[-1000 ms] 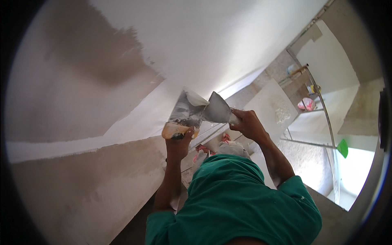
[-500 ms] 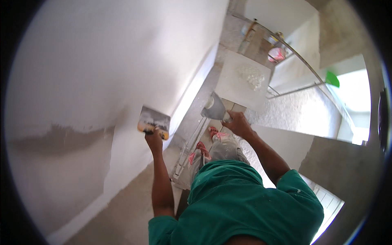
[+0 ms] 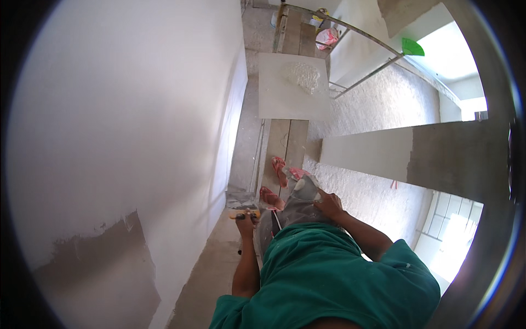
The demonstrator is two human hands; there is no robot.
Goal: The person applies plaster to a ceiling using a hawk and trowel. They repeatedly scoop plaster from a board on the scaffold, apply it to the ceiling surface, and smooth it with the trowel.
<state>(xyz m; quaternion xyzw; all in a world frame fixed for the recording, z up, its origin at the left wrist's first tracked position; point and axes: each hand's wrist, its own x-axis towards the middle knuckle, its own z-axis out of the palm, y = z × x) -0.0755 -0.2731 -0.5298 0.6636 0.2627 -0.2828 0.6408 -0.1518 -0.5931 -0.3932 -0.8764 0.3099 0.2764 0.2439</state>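
Note:
My left hand (image 3: 248, 223) grips the orange and black handle of a wide plastering trowel (image 3: 241, 199), low beside the wall. Its flat metal blade points away from me. In front of my right thigh, my right hand (image 3: 330, 207) is closed on a grey putty knife (image 3: 307, 189) with some pale material on its blade. Left of me stands a wall (image 3: 159, 115) with a smooth white coat, and a bare grey-brown patch (image 3: 104, 268) lies at its lower left. Ahead of my feet, a pale square board (image 3: 269, 88) carries a mound of wet white plaster (image 3: 303, 77).
I stand in red sandals on wooden planks (image 3: 280, 140). A metal rail (image 3: 356, 26) curves beyond the board, near a pink and white bag (image 3: 327, 38) and a green fan-shaped piece (image 3: 412, 47). To the right, a partly coated beam (image 3: 367, 153) juts out above a lower floor.
Both hands have come down and back toward my body with their tools; the trowel has moved away from the wall's face. My view has turned, shifting the board left.

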